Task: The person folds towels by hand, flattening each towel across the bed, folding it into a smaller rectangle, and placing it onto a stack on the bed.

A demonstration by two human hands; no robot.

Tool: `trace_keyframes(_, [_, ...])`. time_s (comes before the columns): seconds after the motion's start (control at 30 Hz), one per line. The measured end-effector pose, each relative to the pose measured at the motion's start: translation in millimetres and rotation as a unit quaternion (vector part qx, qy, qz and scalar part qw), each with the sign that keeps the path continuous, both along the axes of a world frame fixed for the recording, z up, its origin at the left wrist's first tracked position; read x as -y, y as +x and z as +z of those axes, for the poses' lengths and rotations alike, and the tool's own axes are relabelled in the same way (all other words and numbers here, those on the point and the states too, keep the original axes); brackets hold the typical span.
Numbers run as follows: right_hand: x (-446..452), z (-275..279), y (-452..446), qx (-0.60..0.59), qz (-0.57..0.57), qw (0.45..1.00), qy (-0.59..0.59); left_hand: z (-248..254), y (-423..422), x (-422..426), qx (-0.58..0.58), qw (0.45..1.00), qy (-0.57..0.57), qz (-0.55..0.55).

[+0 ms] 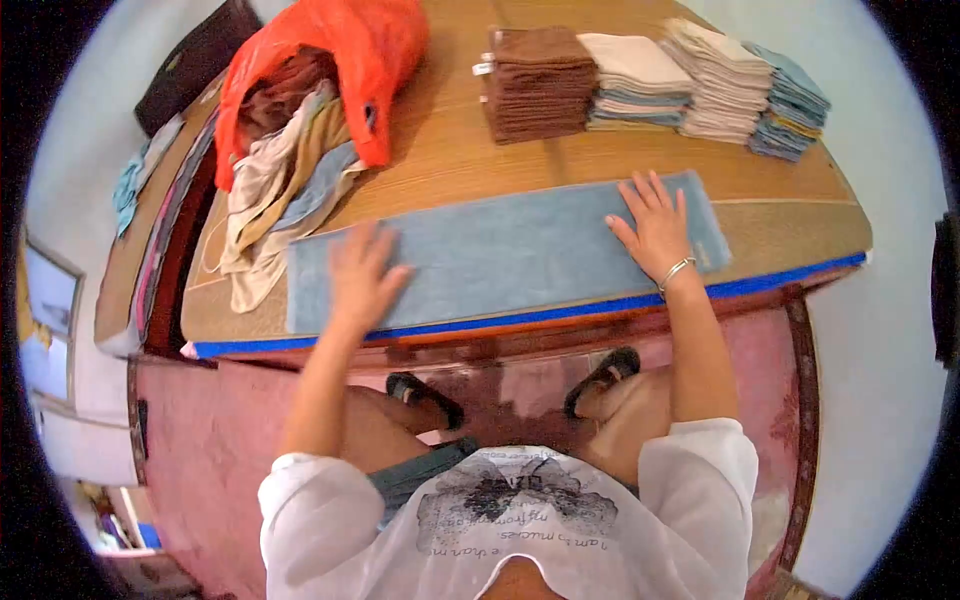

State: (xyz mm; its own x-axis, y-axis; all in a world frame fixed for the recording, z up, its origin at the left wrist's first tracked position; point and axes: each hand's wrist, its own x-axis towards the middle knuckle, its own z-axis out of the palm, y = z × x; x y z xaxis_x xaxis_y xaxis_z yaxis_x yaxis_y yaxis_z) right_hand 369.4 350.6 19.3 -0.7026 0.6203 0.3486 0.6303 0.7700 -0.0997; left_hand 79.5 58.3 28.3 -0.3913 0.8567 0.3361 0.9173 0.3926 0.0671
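A long blue towel lies spread flat along the front edge of the table. My left hand rests on or just over its left part; it is a little blurred, with the fingers apart. On the towel's right end lies my right hand, palm down with fingers spread, a bracelet at the wrist. Neither hand grips anything. Left of the towel, loose cream, tan and blue cloths spill out of a red plastic bag.
Folded stacks stand at the back right of the wooden table: brown towels, cream and blue towels, cream towels and blue towels. A blue strip runs along the front edge.
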Motion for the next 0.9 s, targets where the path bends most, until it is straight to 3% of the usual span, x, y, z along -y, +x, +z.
trace_keyframes(0.07, [7.0,-7.7,-12.2,0.041,0.003,0.998,-0.050,-7.8,21.5,-22.3,0.003,0.999,-0.037,-0.037])
trace_keyframes(0.2, [-2.6,-14.7,-7.7,0.045,0.018,0.998,-0.039,-13.4,8.1,-17.7,0.009,0.999,-0.046,-0.028])
trace_keyframes(0.5, [-6.8,-17.3,-4.3,0.050,0.021,0.998,-0.020,-27.2,-106.1,89.3,-0.018,0.980,-0.037,0.193])
trace_keyframes(0.7, [-4.5,-16.3,-5.6,0.035,0.022,0.999,-0.024,-17.1,-129.8,110.1,0.048,0.976,-0.049,0.208])
trace_keyframes(0.8, [-6.7,-17.1,-5.4,0.032,0.027,0.999,-0.023,-17.9,-154.0,121.4,0.067,0.959,-0.057,0.268])
trace_keyframes(0.83, [-6.7,-17.2,-5.4,0.033,0.023,0.999,-0.024,-15.9,-152.0,119.1,-0.006,0.964,-0.035,0.262])
trace_keyframes(0.9, [-5.3,-16.0,-6.0,0.036,0.017,0.999,-0.023,22.0,-120.9,103.0,0.041,0.969,0.003,0.245])
